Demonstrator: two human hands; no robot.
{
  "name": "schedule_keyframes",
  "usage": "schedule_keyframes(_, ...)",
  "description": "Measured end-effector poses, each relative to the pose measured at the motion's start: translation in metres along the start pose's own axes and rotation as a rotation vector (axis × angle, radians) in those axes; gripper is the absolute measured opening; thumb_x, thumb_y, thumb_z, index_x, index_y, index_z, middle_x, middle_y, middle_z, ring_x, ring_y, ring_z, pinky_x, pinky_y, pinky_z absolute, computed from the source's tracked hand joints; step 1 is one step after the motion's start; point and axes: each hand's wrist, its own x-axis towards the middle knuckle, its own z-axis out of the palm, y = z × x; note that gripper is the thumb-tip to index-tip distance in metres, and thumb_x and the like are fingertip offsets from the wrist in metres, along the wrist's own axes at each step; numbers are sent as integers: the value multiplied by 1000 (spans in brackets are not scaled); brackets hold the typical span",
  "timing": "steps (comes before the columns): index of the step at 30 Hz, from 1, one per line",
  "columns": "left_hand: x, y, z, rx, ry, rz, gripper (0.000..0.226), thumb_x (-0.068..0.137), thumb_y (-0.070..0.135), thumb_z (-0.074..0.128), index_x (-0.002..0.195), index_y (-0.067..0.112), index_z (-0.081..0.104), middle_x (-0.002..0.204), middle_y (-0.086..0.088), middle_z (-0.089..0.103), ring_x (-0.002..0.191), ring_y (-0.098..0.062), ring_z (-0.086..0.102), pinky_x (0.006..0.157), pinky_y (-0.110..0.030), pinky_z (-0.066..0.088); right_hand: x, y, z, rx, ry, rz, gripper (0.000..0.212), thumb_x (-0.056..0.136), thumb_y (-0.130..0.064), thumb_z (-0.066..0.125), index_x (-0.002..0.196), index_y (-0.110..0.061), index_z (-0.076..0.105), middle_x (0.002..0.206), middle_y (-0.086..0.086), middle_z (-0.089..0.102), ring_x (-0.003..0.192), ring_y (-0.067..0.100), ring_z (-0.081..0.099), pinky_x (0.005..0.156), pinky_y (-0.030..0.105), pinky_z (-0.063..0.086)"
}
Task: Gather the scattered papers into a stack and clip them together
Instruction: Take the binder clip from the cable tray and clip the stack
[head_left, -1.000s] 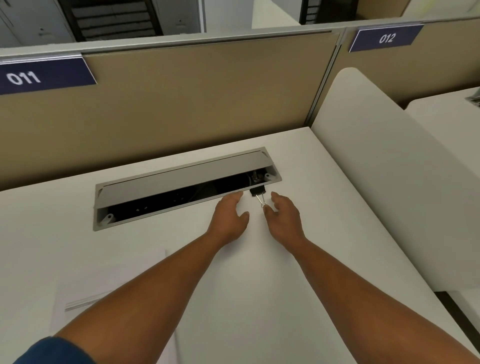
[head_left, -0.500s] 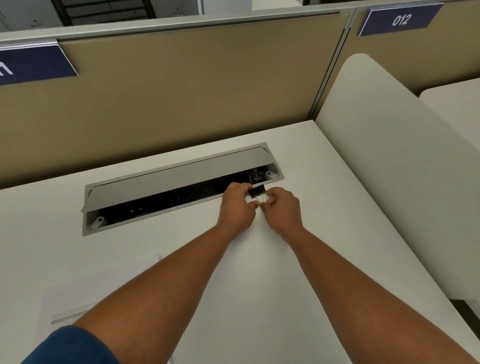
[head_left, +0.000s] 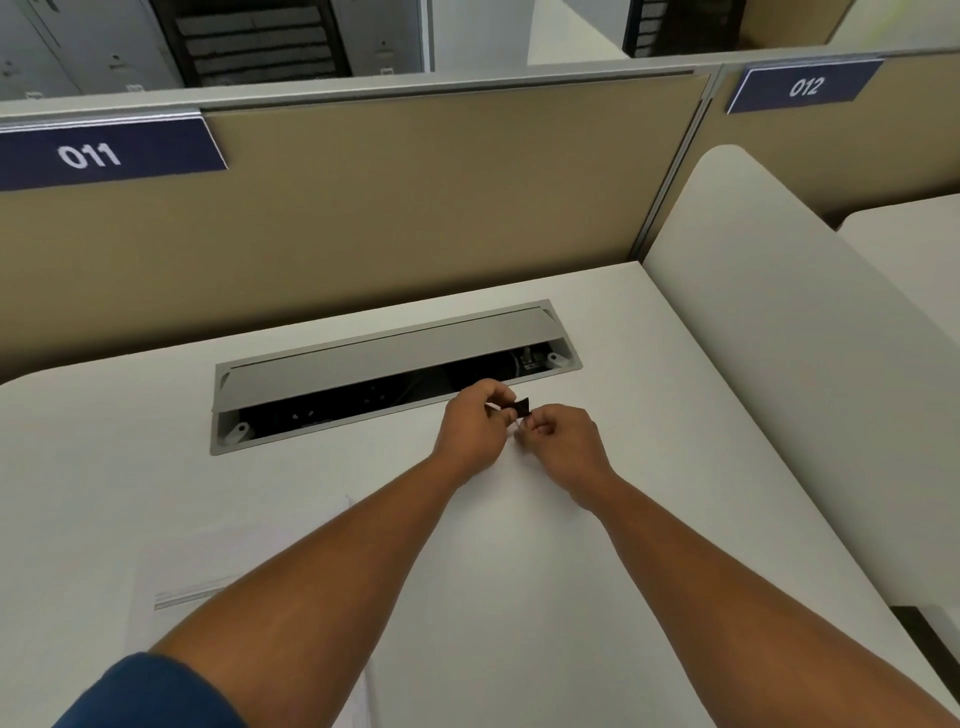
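Head view: left hand & right hand meet w/ fingers curled, both pinching a black binder clip between them, its body poking up above the fingertips. Clip's wire handles mostly hidden by the fingers. Papers lie well back toward the person, under the left forearm, pale on white desk, edges hard to make out.
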Motion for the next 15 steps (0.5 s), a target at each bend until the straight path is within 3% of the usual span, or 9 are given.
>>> schedule_keyframes(3, -24, 0, -20, -36, 31, -10, 14, 91, 8, 71, 99, 19, 68, 102, 6, 67, 78, -12, 65, 68, -22, 47, -25, -10, 8, 180, -79, 39, 8, 87, -17, 74, 80, -14, 73, 75, 1, 71, 69, 15, 63, 71, 31, 52)
schedule_keyframes(8, -83, 4, -73, -69, 116, -22, 15, 91, 10, 72, 103, 20, 69, 109, 5, 67, 72, -9, 62, 78, -28, 52, -83, -50, 30, 276, -154, 26, 15, 91, -22, 70, 87, -8, 73, 79, 4, 71, 70, 12, 58, 70, 25, 46)
schedule_keyframes(12, -140, 10, -119, 5, 176, 52, 17, 93, 10, 70, 106, 21, 67, 105, 3, 67, 70, -7, 63, 70, -18, 47, -132, -82, 45, 369, -231, 30, 16, 94, -18, 67, 90, -4, 72, 77, 5, 69, 72, 17, 55, 69, 30, 48)
schedule_keyframes(15, -180, 12, -145, 76, 204, 134, 18, 92, 9, 70, 103, 22, 65, 111, 6, 62, 82, -5, 65, 71, -11, 49, -161, -104, 50, 363, -252, 12, 16, 95, -17, 66, 92, -2, 71, 81, 9, 69, 71, 17, 57, 69, 29, 51)
